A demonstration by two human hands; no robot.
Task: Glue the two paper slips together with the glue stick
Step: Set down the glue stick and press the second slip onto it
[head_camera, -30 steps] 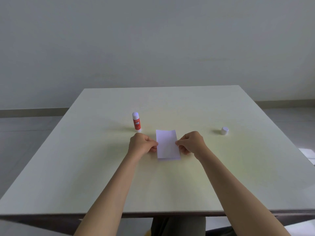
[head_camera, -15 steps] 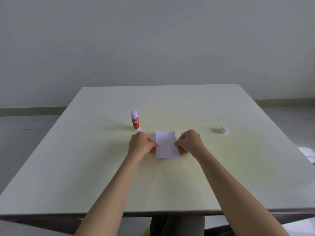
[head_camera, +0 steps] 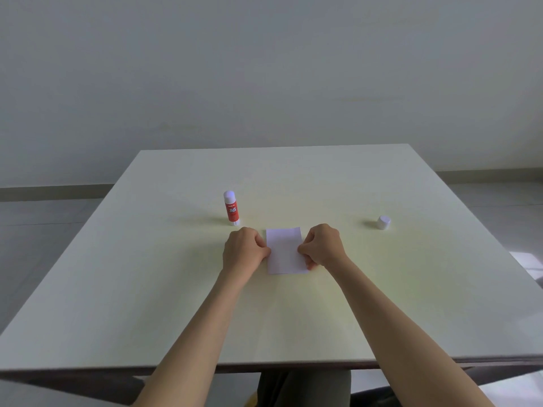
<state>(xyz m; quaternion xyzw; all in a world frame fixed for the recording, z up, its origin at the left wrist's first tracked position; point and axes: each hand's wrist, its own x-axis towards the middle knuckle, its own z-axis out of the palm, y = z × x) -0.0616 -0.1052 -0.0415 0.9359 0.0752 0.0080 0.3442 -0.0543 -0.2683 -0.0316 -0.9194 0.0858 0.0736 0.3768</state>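
Note:
A white paper slip (head_camera: pixel 285 250) lies flat near the middle of the pale table (head_camera: pixel 293 312); only one sheet shows, so I cannot tell whether a second lies beneath it. My left hand (head_camera: pixel 244 252) pinches its left edge with curled fingers. My right hand (head_camera: pixel 321 246) pinches its right edge the same way. The red and white glue stick (head_camera: pixel 231 207) stands upright just beyond my left hand, uncapped. Its white cap (head_camera: pixel 383 222) rests apart at the right.
The table's near edge (head_camera: pixel 293 364) runs just above my lap. A plain wall rises behind the far edge. Grey floor shows on both sides, with a bright patch at the far right (head_camera: pixel 529 259).
Both hands stay on the slip's side edges. The slip and hands have barely shifted; the view has tilted slightly.

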